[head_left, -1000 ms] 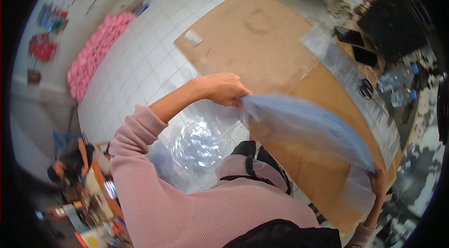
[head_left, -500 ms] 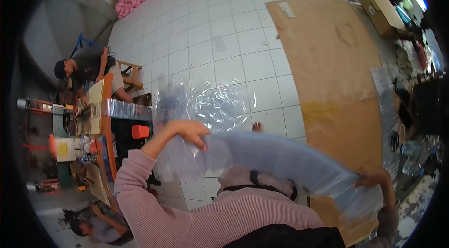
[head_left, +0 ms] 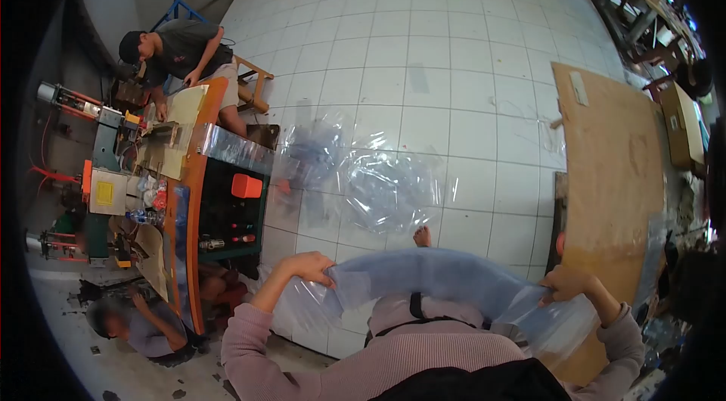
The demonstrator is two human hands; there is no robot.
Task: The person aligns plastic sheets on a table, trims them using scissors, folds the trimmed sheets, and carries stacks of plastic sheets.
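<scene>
**Plastic film (head_left: 431, 268) spanned the space before the wearer's waist**

The plastic film was held up in front of the body, a long bluish, see-through band whose long axis ran from left to right, its middle bowing forward, away from the waist. The left hand (head_left: 311, 268) grasped it toward one end, fingers bent over the edge; the right hand (head_left: 567, 284) gripped it toward the other. Loose, clearer folds hung past both grips. The band lay directly between the hands, so neither was nearer to its middle by much.

Beyond it, on the tiled floor (head_left: 393, 76), lay a heap of clear plastic (head_left: 389, 189), ahead of the body and nearer the left hand than the right. A cardboard sheet (head_left: 616, 151) stretched out on the right hand's side. Well off to the left stood a table (head_left: 195, 212), with one co-worker (head_left: 185, 53) seated at its far end and another person (head_left: 151, 329) near its close end.
</scene>
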